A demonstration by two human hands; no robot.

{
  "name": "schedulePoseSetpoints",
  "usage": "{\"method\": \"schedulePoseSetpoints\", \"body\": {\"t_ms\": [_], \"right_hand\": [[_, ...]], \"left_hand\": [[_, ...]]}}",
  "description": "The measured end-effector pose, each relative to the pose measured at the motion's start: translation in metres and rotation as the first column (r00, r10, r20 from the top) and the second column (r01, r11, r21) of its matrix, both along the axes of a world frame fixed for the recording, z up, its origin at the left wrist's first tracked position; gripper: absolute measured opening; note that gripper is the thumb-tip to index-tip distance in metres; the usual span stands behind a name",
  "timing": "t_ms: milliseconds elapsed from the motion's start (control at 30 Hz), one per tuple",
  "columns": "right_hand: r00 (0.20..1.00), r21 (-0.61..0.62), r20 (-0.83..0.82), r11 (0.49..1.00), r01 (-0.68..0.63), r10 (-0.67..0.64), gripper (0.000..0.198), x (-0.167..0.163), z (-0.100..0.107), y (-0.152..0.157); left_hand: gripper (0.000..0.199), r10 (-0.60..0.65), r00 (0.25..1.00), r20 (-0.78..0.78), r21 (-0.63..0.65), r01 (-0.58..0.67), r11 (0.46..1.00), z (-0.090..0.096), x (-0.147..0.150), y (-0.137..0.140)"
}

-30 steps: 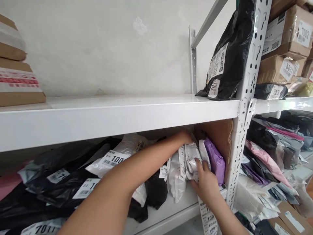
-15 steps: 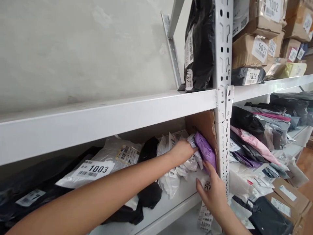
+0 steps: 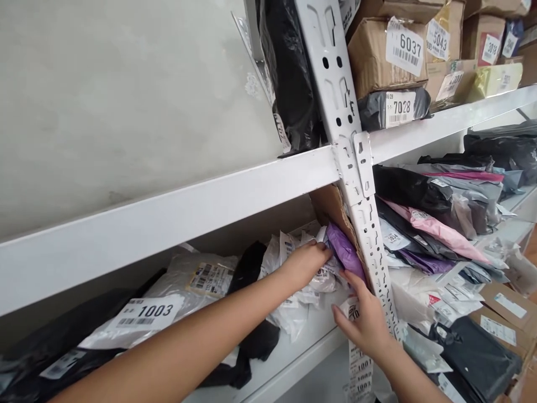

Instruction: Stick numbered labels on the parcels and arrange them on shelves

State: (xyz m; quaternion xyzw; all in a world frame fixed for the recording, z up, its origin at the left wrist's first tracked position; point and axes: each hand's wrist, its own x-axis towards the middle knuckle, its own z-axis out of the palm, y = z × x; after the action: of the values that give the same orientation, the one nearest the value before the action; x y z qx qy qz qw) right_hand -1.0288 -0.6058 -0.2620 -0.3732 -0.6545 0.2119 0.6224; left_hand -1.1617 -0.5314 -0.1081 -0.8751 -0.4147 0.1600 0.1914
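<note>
Apparently picking through white bags [image 3: 293, 320]; purple bag [image 3: 345, 252] at four o'clock. Left hand [image 3: 309, 261] at its nine o'clock, fingers bent; right hand [image 3: 369, 323], thumb and forefinger apart by label strip [image 3: 361, 369]. Can't tell if either grips; next move likely needs a firm pinch.

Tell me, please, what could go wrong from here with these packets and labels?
The left hand is among crowded white packets; pulling one might drag its neighbours along.

The purple packet is close beside the cardboard sheet, so it could rub or snag there if moved.

The label strip hangs below the right hand; it might catch on the shelf or tear.
</note>
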Motion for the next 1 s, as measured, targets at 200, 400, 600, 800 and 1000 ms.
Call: {"method": "schedulePoseSetpoints", "body": {"t_ms": [200, 400, 600, 800, 1000], "right_hand": [[0.995, -0.028, -0.066, 0.996, -0.082, 0.080, 0.059, 0.003, 0.000, -0.002], [0.923, -0.211, -0.281, 0.921, -0.327, 0.263, 0.049, -0.005, 0.004, -0.008], [0.545, -0.245, -0.726, 0.583, -0.775, 0.419, 0.046, -0.017, 0.028, -0.010], [0.480, -0.238, -0.843, 0.632, -0.737, 0.243, 0.045, -0.025, 0.045, -0.002], [0.374, -0.229, -0.925, 0.683, -0.693, 0.070, 0.057, -0.040, 0.054, 0.007]], "left_hand": [[0.017, -0.137, 0.991, 0.002, -0.022, 0.137, 0.990, 0.008, -0.005, -0.004], [0.011, -0.409, 0.898, -0.163, 0.006, 0.415, 0.910, 0.030, -0.017, 0.004], [0.016, -0.442, 0.894, -0.078, -0.078, 0.437, 0.896, 0.031, -0.023, 0.012], [0.021, -0.400, 0.899, -0.179, -0.073, 0.394, 0.916, 0.036, -0.018, 0.021], [0.009, -0.444, 0.896, 0.020, -0.143, 0.442, 0.886, 0.039, -0.022, 0.027]]}}
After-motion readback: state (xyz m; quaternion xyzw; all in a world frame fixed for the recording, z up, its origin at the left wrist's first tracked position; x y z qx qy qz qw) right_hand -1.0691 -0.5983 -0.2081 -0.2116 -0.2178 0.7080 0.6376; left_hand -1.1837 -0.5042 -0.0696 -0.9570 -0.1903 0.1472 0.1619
